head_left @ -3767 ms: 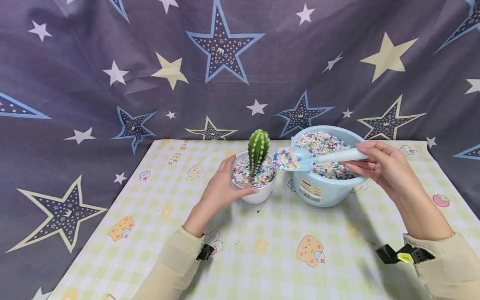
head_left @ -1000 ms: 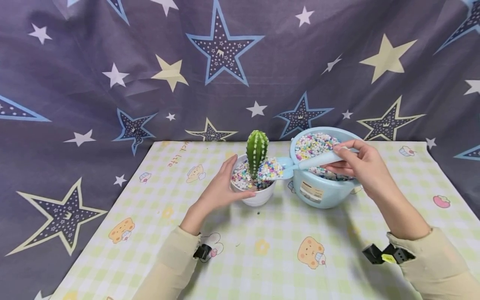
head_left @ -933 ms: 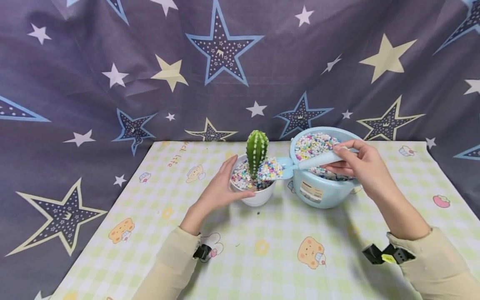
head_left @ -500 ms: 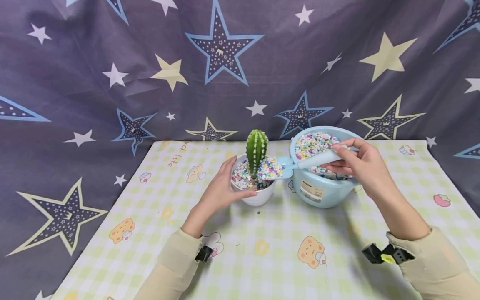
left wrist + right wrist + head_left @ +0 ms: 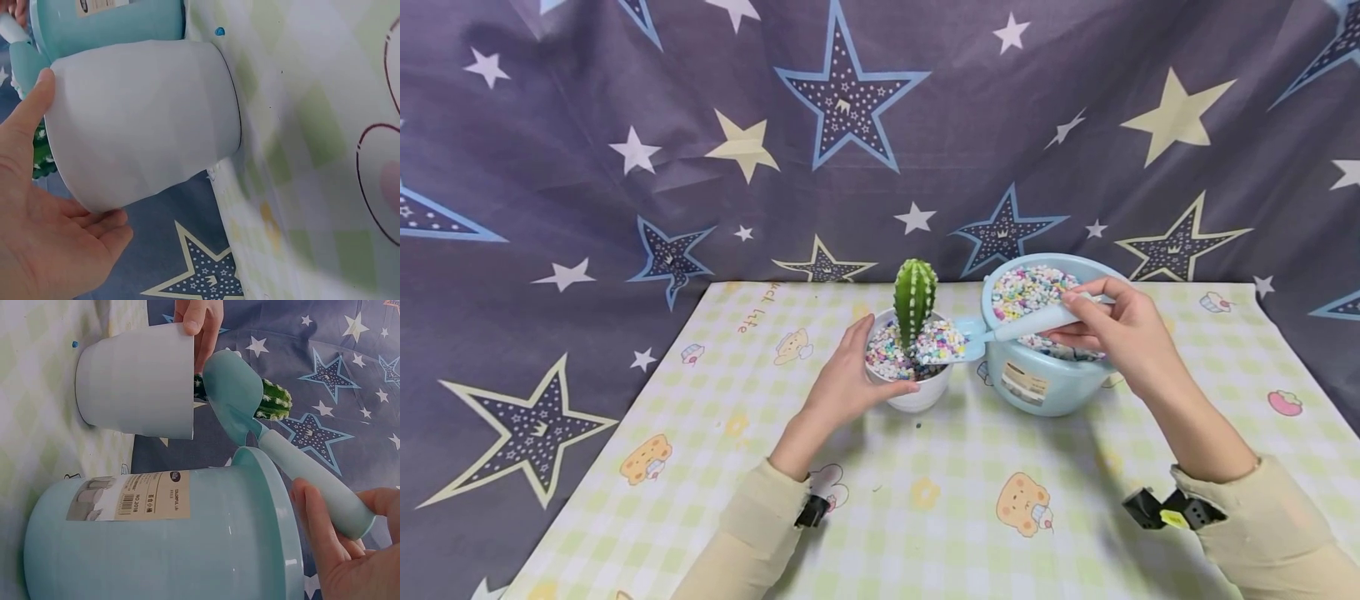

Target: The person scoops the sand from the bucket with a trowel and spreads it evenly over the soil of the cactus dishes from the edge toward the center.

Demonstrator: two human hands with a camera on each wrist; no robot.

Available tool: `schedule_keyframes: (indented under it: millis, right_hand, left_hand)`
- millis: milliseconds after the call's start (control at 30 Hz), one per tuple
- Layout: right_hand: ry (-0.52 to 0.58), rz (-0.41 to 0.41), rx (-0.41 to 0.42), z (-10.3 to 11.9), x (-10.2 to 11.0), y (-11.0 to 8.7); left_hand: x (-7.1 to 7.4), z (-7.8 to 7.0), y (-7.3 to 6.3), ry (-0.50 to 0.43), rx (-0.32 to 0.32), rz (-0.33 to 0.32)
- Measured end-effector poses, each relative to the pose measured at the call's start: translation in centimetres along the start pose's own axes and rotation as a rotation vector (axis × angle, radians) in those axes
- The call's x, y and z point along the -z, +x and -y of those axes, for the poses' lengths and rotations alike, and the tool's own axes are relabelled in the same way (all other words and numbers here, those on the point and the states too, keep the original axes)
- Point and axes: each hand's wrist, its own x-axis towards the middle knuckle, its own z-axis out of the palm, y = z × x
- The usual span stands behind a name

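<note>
My left hand point(image 5: 842, 379) grips a white flower pot point(image 5: 919, 400), thumb across its near side and fingers round the left. In the pot stands a green cactus point(image 5: 915, 296) among multicoloured pebbles point(image 5: 886, 352). My right hand point(image 5: 1138, 337) pinches the handle of a light blue hand trowel point(image 5: 1037, 322) between thumb and fingers. The trowel's blade, heaped with pebbles, hangs over the pot's right rim close to the cactus. From the right wrist camera, the blade's underside point(image 5: 234, 390) shows above the pot opening, partly covering the cactus.
A light blue bucket point(image 5: 1037, 392) of the same pebbles stands right of the pot, under the trowel handle. A small dark bit point(image 5: 918, 426) lies on the checked tablecloth point(image 5: 940, 517) before the pot. Behind the table hangs a star-patterned curtain point(image 5: 700, 75).
Since the earliest frame, my right hand has carried the loaded trowel left from the bucket to over the pot, blade tipping lower. The left hand stays on the pot. The last second shows little movement.
</note>
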Motion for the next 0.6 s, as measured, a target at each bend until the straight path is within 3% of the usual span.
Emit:
schedule_keyframes:
  millis: [300, 600]
  right_hand:
    - [0.000, -0.002, 0.012, -0.1, -0.1, 0.1]
    - [-0.032, -0.005, 0.018, -0.1, -0.2, 0.1]
  left_hand:
    - [-0.1, 0.1, 0.0, 0.002, -0.005, 0.003]
    - [0.3, 1.4, 0.8, -0.041, -0.122, 0.032]
